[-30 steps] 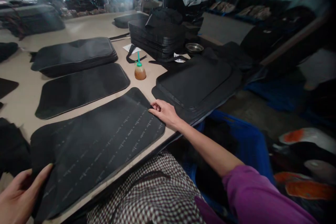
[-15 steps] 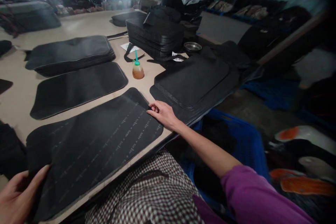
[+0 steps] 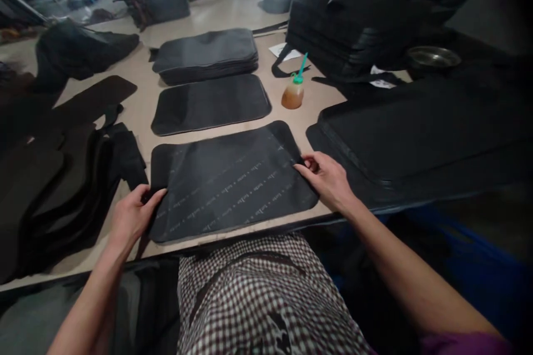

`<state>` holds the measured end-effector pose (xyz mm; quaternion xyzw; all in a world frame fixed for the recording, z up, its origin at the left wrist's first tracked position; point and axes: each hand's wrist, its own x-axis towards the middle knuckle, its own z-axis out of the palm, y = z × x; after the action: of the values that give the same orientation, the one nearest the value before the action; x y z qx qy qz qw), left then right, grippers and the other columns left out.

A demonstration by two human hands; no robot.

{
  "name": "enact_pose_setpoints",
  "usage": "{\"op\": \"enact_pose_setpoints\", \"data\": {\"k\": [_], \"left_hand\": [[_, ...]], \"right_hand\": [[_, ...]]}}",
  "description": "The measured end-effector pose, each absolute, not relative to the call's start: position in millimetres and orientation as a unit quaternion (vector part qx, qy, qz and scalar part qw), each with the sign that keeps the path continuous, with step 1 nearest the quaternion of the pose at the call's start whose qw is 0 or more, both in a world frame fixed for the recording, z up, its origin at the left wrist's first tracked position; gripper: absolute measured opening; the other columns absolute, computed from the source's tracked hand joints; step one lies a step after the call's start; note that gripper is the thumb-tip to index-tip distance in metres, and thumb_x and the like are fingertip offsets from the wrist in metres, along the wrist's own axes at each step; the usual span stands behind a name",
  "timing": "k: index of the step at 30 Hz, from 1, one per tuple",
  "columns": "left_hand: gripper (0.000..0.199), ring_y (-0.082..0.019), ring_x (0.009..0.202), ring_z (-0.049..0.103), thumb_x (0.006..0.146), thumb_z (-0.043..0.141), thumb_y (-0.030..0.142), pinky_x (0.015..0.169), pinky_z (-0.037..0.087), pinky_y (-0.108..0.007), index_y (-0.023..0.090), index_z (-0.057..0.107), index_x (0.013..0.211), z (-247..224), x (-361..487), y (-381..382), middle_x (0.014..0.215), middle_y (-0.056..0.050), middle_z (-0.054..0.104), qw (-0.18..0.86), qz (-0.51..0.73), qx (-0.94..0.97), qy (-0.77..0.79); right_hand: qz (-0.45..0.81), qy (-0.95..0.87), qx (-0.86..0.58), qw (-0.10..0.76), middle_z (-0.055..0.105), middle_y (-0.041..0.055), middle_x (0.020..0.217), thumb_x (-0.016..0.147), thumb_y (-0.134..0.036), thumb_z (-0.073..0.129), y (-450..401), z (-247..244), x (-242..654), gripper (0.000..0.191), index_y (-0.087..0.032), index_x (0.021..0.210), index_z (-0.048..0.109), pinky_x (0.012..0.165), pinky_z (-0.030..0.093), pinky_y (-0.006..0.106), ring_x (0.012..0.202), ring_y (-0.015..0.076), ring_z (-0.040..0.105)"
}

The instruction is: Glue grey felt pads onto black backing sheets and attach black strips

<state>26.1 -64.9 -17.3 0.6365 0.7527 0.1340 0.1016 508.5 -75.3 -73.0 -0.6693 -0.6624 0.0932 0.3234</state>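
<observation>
A black rounded panel with rows of pale printed lettering (image 3: 229, 183) lies on the table in front of me. My left hand (image 3: 137, 208) pinches its left edge between thumb and fingers. At the opposite edge, my right hand (image 3: 327, 177) grips the panel the same way, thumb on top. Just behind it lies a plain black panel (image 3: 212, 102), with a stack of similar panels (image 3: 208, 52) farther back. Right of these stands a small bottle of amber liquid with a green spout (image 3: 292, 95).
Large black sheets (image 3: 428, 127) cover the right side of the table (image 3: 129, 108). Black cut pieces (image 3: 54, 177) are heaped at the left. A thick black stack (image 3: 345, 33), a metal dish (image 3: 433, 57) and a black strap (image 3: 283, 64) lie toward the back right.
The view has swung left, bringing the black pieces on the left into sight. Both hands remain at the printed panel's edges, and my left hand now shows whole.
</observation>
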Motion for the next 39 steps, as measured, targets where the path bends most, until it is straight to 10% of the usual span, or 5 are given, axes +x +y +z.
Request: {"op": "enact_pose_setpoints", "data": {"k": [39], "left_hand": [[0.04,-0.013,0.063,0.039,0.089,0.067,0.047,0.061,0.026,-0.027,0.021,0.043,0.07,-31.0,13.8,-74.5,0.065,0.005,0.043,0.128,0.229,0.671,0.693]], "right_hand": [[0.11,-0.63,-0.708,0.3,0.069,0.0009,0.087,0.082,-0.068,0.064,-72.3,-84.3,515.3,0.05,-0.024,0.106,0.069,0.07,0.047,0.031,0.076,0.0197,0.065]]}}
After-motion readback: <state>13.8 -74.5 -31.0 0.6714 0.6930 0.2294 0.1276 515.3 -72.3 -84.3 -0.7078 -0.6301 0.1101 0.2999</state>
